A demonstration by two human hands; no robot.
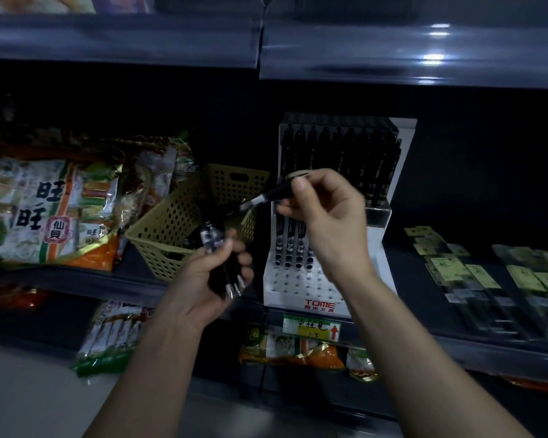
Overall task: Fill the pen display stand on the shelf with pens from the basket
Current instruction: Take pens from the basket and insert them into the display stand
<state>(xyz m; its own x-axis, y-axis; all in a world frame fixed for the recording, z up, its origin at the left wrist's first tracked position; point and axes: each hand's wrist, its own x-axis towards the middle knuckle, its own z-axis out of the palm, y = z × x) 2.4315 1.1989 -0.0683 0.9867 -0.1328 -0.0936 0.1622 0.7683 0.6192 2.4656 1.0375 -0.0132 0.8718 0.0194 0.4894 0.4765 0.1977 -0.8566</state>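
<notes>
Pens: right hand (325, 205) pinches one pen (274, 192) over the stand (301, 303), left hand (217, 275) grips a bundle (225, 263) near the basket (171, 222), so tip it upright before dropping it in.

The white pen display stand (301, 292) has bare holes across its front rows — open from above. The yellow basket (171, 229) stands just beside its left edge, and the upper shelf (393, 58) overhangs the filled back tier, closing headroom there.
</notes>
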